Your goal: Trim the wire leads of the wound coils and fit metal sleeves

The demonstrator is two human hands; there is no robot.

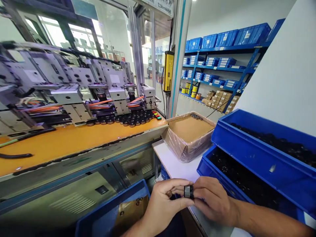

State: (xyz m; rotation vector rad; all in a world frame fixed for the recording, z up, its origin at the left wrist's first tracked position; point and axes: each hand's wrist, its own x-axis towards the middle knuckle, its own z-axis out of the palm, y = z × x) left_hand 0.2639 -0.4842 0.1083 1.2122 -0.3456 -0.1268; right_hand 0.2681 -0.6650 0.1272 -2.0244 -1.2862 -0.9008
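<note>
My left hand (161,204) and my right hand (213,200) meet low in the view, over the edge of a white table (172,161). Together they pinch a small black round part with a metal band (189,191) between thumbs and fingertips. Both hands are closed on it. Just right of my right hand stand two stacked blue bins (249,144) filled with many small black parts (247,181). Below my left hand is another blue bin (103,217) with a few dark parts on a brown sheet inside.
A machine (74,89) with a row of black round parts (133,120) stands on an orange bench (74,138) at left. A plastic-lined cardboard box (189,144) sits on the white table. Blue shelving (222,59) with bins and cartons fills the back right.
</note>
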